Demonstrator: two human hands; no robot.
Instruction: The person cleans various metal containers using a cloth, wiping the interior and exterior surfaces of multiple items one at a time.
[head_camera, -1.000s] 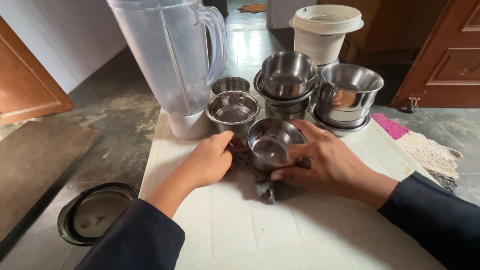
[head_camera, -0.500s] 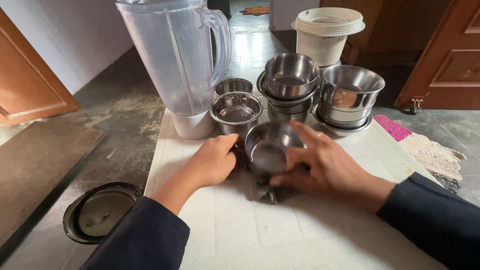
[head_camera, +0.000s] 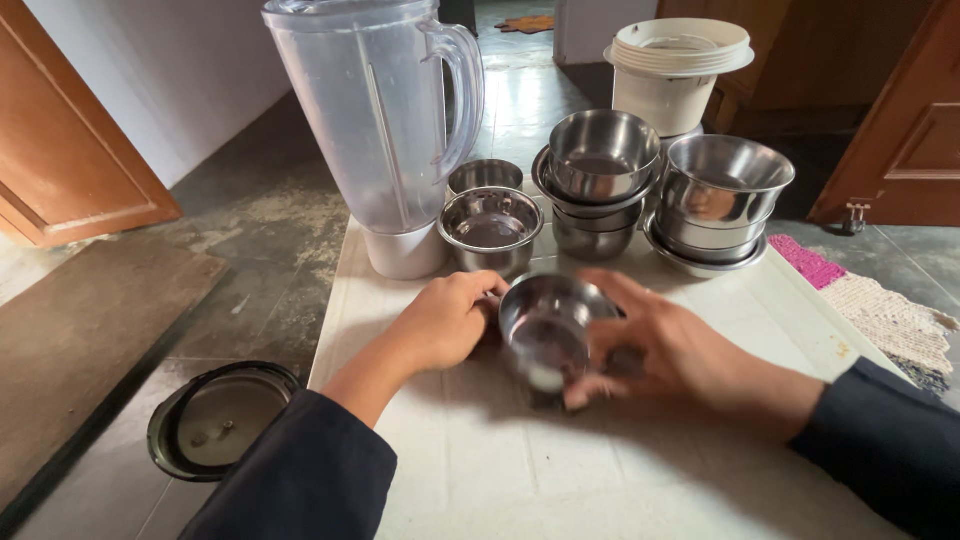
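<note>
Now my hands sit on either side of a small steel bowl (head_camera: 548, 335) near the middle of the white worktop (head_camera: 480, 470). My left hand (head_camera: 445, 322) is curled at the bowl's 9 o'clock rim, fingers bent in against it. My right hand (head_camera: 668, 352) is spread around the 3 o'clock side, fingers wrapping the wall, so both hands grip the bowl.

Compared with a second ago, the bowl has tipped toward me and its mouth now faces the camera more; it has also come slightly nearer to me, away from the steel bowl (head_camera: 492, 228) at 12 o'clock. My right hand has shifted too, and is now smeared by motion.

At 11 o'clock stands the clear blender jug (head_camera: 375, 130), its top cut off by the frame. At 1 o'clock are stacked steel bowls (head_camera: 603, 165), and at 2 o'clock more stacked bowls (head_camera: 718, 195), with a white lidded bucket (head_camera: 678, 70) on the floor beyond. A black lid (head_camera: 222, 420) lies on the floor at 8 o'clock.

Whatever dark thing lies under the bowl is hidden by my hands and the blur; I cannot tell what it is.
</note>
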